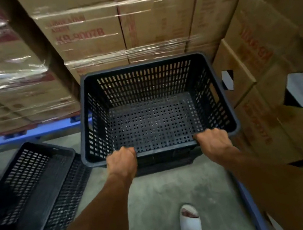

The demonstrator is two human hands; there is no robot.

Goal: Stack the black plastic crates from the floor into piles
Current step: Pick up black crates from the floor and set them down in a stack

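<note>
1. Cardboard boxes [83,32], some under shiny wrap, stand stacked behind and to the right.
2. Concrete floor [163,189] shows below, with a blue pallet [31,133] edge under the left stack.
3. Black crate [153,106], upright and empty, sits in front of the boxes, atop more black crate below its near rim.
4. Second crate [31,196] lies tilted to the left.
5. Left hand [121,163] is closed over the near rim.
6. Right hand [214,142] grips the same rim, further right.
7. White sandals [190,225] show below.
</note>
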